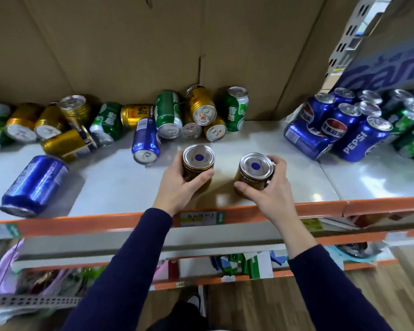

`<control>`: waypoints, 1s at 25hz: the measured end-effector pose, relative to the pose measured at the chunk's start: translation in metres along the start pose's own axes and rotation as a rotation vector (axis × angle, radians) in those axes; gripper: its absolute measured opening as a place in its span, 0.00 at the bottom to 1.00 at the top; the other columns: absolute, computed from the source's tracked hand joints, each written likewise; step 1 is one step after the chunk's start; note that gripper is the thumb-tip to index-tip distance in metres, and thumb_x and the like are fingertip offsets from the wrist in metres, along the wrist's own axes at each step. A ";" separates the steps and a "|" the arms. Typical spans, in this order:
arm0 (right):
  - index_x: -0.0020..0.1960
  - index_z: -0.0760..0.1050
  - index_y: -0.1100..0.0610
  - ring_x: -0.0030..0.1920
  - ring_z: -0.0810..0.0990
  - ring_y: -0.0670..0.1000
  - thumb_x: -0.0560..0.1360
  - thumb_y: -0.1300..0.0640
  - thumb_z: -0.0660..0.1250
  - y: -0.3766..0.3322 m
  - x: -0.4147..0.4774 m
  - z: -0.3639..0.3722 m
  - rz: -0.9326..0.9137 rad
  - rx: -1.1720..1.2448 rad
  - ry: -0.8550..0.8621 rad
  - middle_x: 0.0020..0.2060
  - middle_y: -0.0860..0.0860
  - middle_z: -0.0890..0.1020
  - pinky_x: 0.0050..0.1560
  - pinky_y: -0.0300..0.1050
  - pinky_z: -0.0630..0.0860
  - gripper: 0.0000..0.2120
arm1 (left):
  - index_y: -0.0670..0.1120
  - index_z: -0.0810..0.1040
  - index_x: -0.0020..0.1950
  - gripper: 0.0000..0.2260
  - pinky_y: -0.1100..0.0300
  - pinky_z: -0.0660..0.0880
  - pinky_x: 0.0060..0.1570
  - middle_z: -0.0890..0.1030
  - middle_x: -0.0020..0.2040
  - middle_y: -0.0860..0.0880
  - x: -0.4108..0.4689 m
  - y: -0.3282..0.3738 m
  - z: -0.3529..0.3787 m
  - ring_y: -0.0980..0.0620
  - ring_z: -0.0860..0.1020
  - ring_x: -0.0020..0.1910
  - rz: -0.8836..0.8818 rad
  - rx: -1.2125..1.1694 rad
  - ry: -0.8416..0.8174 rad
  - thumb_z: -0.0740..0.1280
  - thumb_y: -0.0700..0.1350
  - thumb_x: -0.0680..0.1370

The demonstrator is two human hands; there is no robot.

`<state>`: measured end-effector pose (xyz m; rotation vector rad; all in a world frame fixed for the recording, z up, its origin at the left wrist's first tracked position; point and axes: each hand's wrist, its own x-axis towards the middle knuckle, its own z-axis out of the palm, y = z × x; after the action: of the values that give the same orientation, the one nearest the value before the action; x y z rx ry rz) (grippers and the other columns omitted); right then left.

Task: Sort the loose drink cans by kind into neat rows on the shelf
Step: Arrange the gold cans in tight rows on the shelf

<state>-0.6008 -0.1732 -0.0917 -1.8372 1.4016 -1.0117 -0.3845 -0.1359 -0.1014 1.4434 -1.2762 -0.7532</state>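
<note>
My left hand [177,185] grips an upright gold can [198,161] with a blue dot on its lid, near the front of the white shelf [296,177]. A second upright gold can [255,169] with the same blue dot stands to its right, held by my right hand [270,185]. Both cans rest on the shelf, a small gap between them. Behind them lie loose cans: a blue can [145,140] on its side, gold cans [202,106] and green cans [168,114] piled against the cardboard back wall.
Another blue can [35,185] lies on its side at the front left. Blue Pepsi cans [332,125] cluster at the right, with green cans [409,125] beyond them. The shelf's orange front edge [320,209] carries price tags. Lower shelves hold packaged goods.
</note>
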 end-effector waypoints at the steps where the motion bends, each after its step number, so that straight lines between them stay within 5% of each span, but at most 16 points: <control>1: 0.62 0.63 0.52 0.48 0.76 0.38 0.61 0.44 0.79 0.001 0.000 0.000 0.000 0.013 0.007 0.49 0.40 0.76 0.47 0.25 0.68 0.37 | 0.65 0.71 0.54 0.19 0.79 0.68 0.46 0.80 0.49 0.69 0.006 0.001 0.001 0.71 0.76 0.51 0.004 -0.024 -0.006 0.71 0.64 0.66; 8: 0.59 0.69 0.48 0.51 0.78 0.36 0.62 0.41 0.77 0.017 -0.004 -0.054 0.075 0.116 0.197 0.49 0.40 0.80 0.47 0.27 0.73 0.30 | 0.58 0.76 0.57 0.21 0.71 0.73 0.48 0.82 0.50 0.62 0.047 0.037 0.067 0.62 0.79 0.50 0.078 -0.165 -0.176 0.70 0.63 0.68; 16: 0.54 0.72 0.40 0.49 0.79 0.38 0.62 0.35 0.73 0.098 -0.041 -0.219 0.180 0.145 0.650 0.46 0.34 0.80 0.46 0.32 0.76 0.24 | 0.55 0.79 0.54 0.20 0.69 0.74 0.45 0.83 0.48 0.57 0.048 0.111 0.259 0.61 0.80 0.48 0.154 -0.258 -0.443 0.69 0.65 0.68; 19: 0.56 0.74 0.45 0.49 0.80 0.40 0.62 0.35 0.73 0.137 -0.058 -0.294 0.194 0.110 0.675 0.47 0.40 0.82 0.46 0.33 0.76 0.27 | 0.55 0.79 0.53 0.18 0.68 0.75 0.44 0.83 0.46 0.58 0.030 0.139 0.336 0.60 0.80 0.46 0.182 -0.234 -0.497 0.69 0.64 0.69; 25: 0.55 0.75 0.47 0.44 0.79 0.33 0.63 0.35 0.71 0.215 -0.083 -0.443 0.225 0.052 0.691 0.45 0.32 0.81 0.39 0.23 0.70 0.25 | 0.56 0.81 0.50 0.17 0.61 0.78 0.38 0.84 0.44 0.56 0.002 0.195 0.482 0.57 0.82 0.43 0.128 -0.259 -0.507 0.69 0.64 0.68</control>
<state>-1.0981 -0.1560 -0.0552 -1.2909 1.8920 -1.6277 -0.8878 -0.2570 -0.0527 0.9814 -1.5636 -1.1978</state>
